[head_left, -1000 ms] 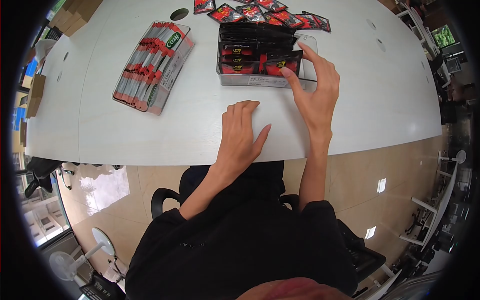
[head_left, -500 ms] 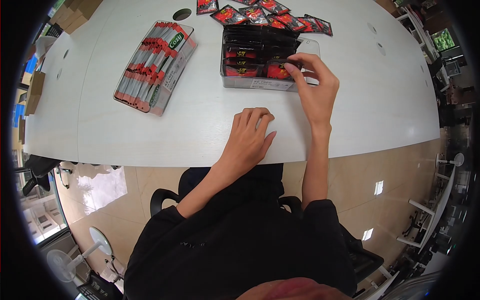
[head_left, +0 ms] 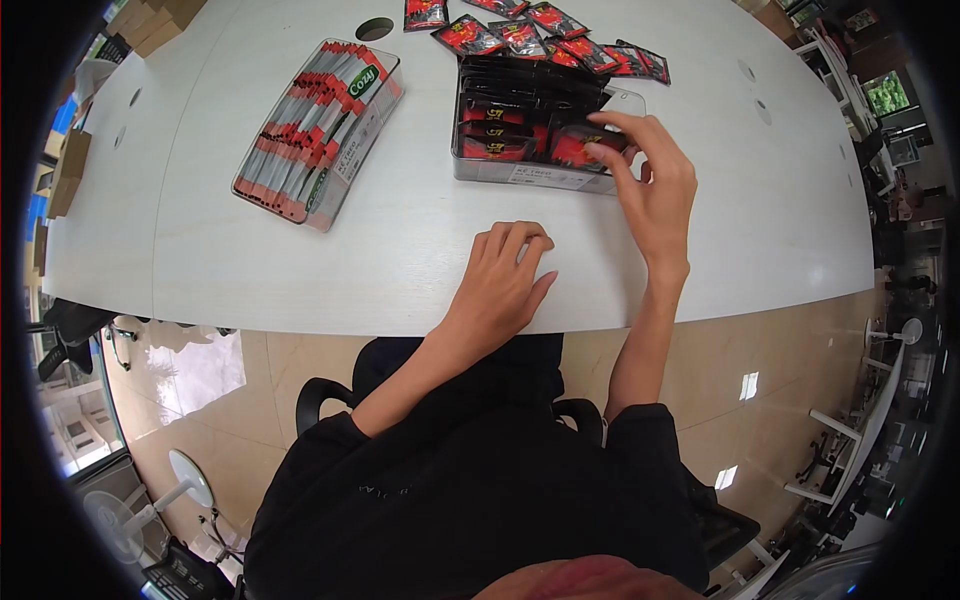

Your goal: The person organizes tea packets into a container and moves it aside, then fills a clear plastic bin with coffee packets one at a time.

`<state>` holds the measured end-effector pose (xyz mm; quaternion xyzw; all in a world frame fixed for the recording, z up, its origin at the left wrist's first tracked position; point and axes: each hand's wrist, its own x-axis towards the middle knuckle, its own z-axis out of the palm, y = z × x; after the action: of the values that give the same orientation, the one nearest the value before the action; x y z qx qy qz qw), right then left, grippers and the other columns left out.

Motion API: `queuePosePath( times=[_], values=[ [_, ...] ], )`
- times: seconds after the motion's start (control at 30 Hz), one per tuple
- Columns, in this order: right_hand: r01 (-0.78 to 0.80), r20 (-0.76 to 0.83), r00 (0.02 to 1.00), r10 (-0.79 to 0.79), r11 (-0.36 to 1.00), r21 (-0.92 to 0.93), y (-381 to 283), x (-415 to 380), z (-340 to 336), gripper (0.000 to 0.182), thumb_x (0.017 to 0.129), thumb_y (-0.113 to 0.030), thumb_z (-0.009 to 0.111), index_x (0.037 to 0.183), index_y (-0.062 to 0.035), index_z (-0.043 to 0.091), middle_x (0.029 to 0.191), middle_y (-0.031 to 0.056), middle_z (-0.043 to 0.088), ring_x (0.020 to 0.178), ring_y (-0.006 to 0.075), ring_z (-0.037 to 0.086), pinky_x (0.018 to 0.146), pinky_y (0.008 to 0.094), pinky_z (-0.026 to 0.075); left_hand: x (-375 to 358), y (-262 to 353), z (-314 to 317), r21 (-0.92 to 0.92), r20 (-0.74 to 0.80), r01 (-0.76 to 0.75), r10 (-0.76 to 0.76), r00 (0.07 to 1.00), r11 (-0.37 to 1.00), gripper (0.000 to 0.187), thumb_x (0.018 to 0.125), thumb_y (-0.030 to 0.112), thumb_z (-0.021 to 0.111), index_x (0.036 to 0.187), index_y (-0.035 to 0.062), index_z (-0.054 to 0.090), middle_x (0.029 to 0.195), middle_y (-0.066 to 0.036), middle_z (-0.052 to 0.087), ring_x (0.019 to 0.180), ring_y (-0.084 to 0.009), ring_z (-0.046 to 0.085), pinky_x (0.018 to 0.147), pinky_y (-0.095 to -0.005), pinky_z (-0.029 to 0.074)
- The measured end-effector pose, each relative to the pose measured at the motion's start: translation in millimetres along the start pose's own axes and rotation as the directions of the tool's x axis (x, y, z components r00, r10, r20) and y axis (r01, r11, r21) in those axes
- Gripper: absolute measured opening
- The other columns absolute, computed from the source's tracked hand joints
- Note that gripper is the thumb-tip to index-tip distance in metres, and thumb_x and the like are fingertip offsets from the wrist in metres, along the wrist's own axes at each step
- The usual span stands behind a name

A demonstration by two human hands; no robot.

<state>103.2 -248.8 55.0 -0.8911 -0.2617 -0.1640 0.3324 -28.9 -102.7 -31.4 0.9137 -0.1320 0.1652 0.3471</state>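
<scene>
A clear plastic box near the table's far side holds rows of upright black-and-red sachets. At its right front, my right hand pinches one black-and-red sachet between thumb and fingers. That sachet is in the front of the box and slightly tilted; its right end is partly hidden by my fingertips. My left hand lies on the table in front of the box, fingers apart and loosely bent, holding nothing.
On the left stands a second clear box labelled "Cozy", packed with red-and-silver stick packets. Several loose sachets lie behind the sachet box. A round cable hole is at the back. The white table's near edge is close to me.
The whole view has shifted slightly. My right hand and the pinched sachet have moved a little to the right in the box. My left hand stays in place on the table.
</scene>
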Motion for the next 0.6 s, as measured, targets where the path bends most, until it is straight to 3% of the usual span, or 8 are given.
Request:
queuePosePath(
  times=[0.13, 0.2, 0.33, 0.4, 0.43, 0.5, 0.53, 0.6],
  values=[
    [0.07, -0.169, 0.985, -0.04, 0.981, 0.179, 12.5, 0.3, 11.9, 0.022, 0.085, -0.018, 0.081, 0.105, -0.0118, 0.075, 0.083, 0.0005, 0.066, 0.064, 0.0161, 0.062, 0.056, 0.0306, 0.047, -0.6, 0.0, 0.7, -0.013, 0.001, 0.009, -0.009, 1.0, 1.0, 0.034, 0.089, 0.011, 0.072, 0.118, 0.0004, 0.057, 0.122, -0.012, 0.055, 0.112, -0.0309, 0.052, 0.094, -0.0423, 0.041],
    [-0.001, -0.01, 1.0, 0.002, 0.995, 0.095, 11.4, -1.4, 16.6, 0.025, 0.084, -0.019, 0.082, 0.107, -0.0132, 0.075, 0.094, -0.0029, 0.069, 0.075, 0.0158, 0.064, 0.057, 0.0313, 0.047, -0.2, -0.2, -0.4, 0.005, -0.004, -0.006, 0.006, 1.0, 1.0, 0.035, 0.089, 0.011, 0.073, 0.118, 0.0004, 0.057, 0.122, -0.012, 0.055, 0.113, -0.0306, 0.052, 0.095, -0.0423, 0.041],
    [0.149, -0.102, 0.982, -0.158, 0.984, -0.093, 9.6, -0.6, 21.4, 0.03, 0.084, -0.019, 0.082, 0.112, -0.0156, 0.076, 0.109, -0.0021, 0.069, 0.093, 0.0162, 0.064, 0.066, 0.0323, 0.05, 0.9, 0.5, -0.5, 0.0, -0.003, 0.002, -0.002, 1.0, 1.0, 0.034, 0.089, 0.011, 0.073, 0.118, 0.0003, 0.058, 0.122, -0.012, 0.055, 0.114, -0.0308, 0.052, 0.095, -0.0425, 0.041],
    [0.197, -0.163, 0.967, -0.198, 0.98, -0.023, 4.8, -0.4, 19.1, 0.035, 0.089, -0.02, 0.077, 0.123, -0.0169, 0.073, 0.128, -0.0003, 0.067, 0.119, 0.0186, 0.059, 0.088, 0.0373, 0.05, 0.2, 0.5, 0.0, -0.006, -0.008, 0.001, -0.001, 1.0, 1.0, 0.034, 0.089, 0.011, 0.073, 0.118, 0.0003, 0.058, 0.122, -0.012, 0.055, 0.114, -0.0308, 0.052, 0.095, -0.0425, 0.041],
    [0.197, -0.162, 0.967, -0.198, 0.98, -0.021, 5.5, 0.0, 21.5, 0.035, 0.089, -0.02, 0.077, 0.123, -0.0169, 0.073, 0.128, -0.0003, 0.067, 0.119, 0.0186, 0.059, 0.088, 0.0373, 0.05, -0.1, 0.3, 0.0, -0.005, -0.008, 0.003, -0.003, 1.0, 1.0, 0.034, 0.089, 0.011, 0.073, 0.118, 0.0003, 0.058, 0.122, -0.012, 0.055, 0.114, -0.0308, 0.052, 0.095, -0.0425, 0.041],
    [0.406, -0.025, 0.908, -0.419, 0.892, -0.2, 9.5, 0.0, 29.4, 0.041, 0.094, -0.019, 0.07, 0.135, -0.0152, 0.067, 0.143, 0.0014, 0.062, 0.132, 0.0207, 0.055, 0.108, 0.0418, 0.04, 0.2, 0.0, 0.1, -0.011, -0.002, 0.006, -0.006, 1.0, 1.0, 0.034, 0.09, 0.012, 0.072, 0.118, 0.0003, 0.058, 0.122, -0.012, 0.055, 0.114, -0.0308, 0.052, 0.095, -0.0423, 0.041],
    [0.358, 0.095, 0.933, -0.349, 0.926, -0.118, 8.3, -6.1, 33.9, 0.047, 0.098, -0.02, 0.063, 0.145, -0.0127, 0.058, 0.155, 0.0013, 0.052, 0.143, 0.0208, 0.047, 0.119, 0.0442, 0.028, 0.5, 0.2, 0.2, -0.011, -0.004, 0.007, -0.007, 1.0, 1.0, 0.034, 0.09, 0.012, 0.072, 0.118, 0.0003, 0.058, 0.122, -0.012, 0.055, 0.114, -0.0308, 0.052, 0.095, -0.0423, 0.041],
    [0.355, 0.111, 0.934, -0.34, 0.921, -0.16, 1.8, -10.4, 34.9, 0.05, 0.099, -0.023, 0.062, 0.148, -0.0127, 0.054, 0.156, 0.0017, 0.05, 0.144, 0.0205, 0.045, 0.12, 0.0452, 0.027, 0.5, 0.7, 0.2, -0.007, -0.012, 0.004, -0.004, 1.0, 1.0, 0.034, 0.089, 0.012, 0.072, 0.119, 0.0003, 0.059, 0.122, -0.012, 0.055, 0.114, -0.0307, 0.052, 0.095, -0.0421, 0.041]
  ],
)
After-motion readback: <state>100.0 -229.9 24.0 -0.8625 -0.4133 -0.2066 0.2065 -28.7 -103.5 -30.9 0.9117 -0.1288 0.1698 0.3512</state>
